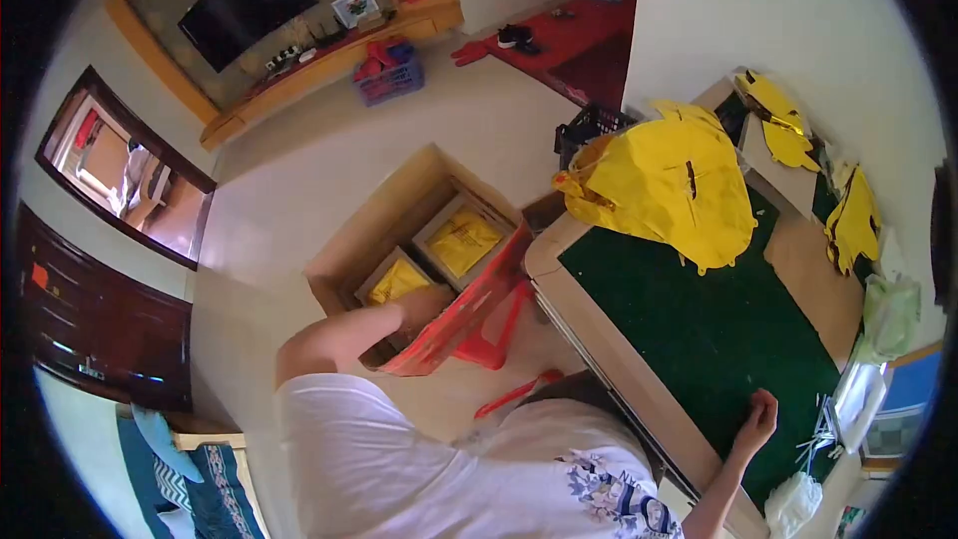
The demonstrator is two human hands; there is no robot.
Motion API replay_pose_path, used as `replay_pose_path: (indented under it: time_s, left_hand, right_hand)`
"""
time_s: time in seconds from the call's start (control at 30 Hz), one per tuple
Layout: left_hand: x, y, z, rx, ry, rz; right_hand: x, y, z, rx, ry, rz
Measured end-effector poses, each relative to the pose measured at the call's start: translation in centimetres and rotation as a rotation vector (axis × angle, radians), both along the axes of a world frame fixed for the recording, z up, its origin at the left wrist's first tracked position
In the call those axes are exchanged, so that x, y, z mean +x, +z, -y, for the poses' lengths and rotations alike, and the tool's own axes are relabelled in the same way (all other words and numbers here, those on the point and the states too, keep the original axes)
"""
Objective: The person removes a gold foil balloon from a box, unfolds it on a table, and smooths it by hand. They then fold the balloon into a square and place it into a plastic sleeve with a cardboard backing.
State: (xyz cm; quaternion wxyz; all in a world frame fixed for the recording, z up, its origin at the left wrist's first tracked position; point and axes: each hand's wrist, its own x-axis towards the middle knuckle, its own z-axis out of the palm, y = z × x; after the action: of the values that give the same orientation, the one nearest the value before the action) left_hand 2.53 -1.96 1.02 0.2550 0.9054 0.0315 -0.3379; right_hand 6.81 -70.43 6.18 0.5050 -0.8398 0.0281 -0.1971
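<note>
My left arm reaches down into a large open cardboard box [349,240] standing on the floor. My left hand [427,303] is beside the smaller inner boxes, and its fingers are hidden. Yellow folded packs [464,242] lie in those inner boxes. My right hand [760,421] rests on the green table top [679,324] with its fingers curled together, and nothing shows in it. Farther up the table sits a big pile of yellow shiny sheets [679,185], apart from both hands.
A red plastic stool [489,344] stands between the box and the table. More yellow foil pieces [853,220], cardboard [818,279] and plastic bags [888,319] lie along the wall side. Thin white sticks [820,431] and a white bag [795,504] are near my right hand.
</note>
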Motion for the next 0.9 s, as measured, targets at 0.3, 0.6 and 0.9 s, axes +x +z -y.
replay_pose_path:
  time_s: [0.3, 0.6, 0.9]
  left_hand:
    - [-2.1, -1.2, -3.5, 0.562, -0.259, 0.099]
    - [9.2, 15.3, 12.6, 0.250, 0.167, 1.182]
    - [21.8, 9.0, 30.3, 0.055, -0.601, 1.251]
  right_hand:
    - [-1.5, 0.3, -1.3, -0.038, -0.003, -0.113]
    - [7.3, 9.7, -11.6, -0.402, 0.250, 0.001]
    - [16.8, 8.4, -18.8, -0.798, 0.617, -0.007]
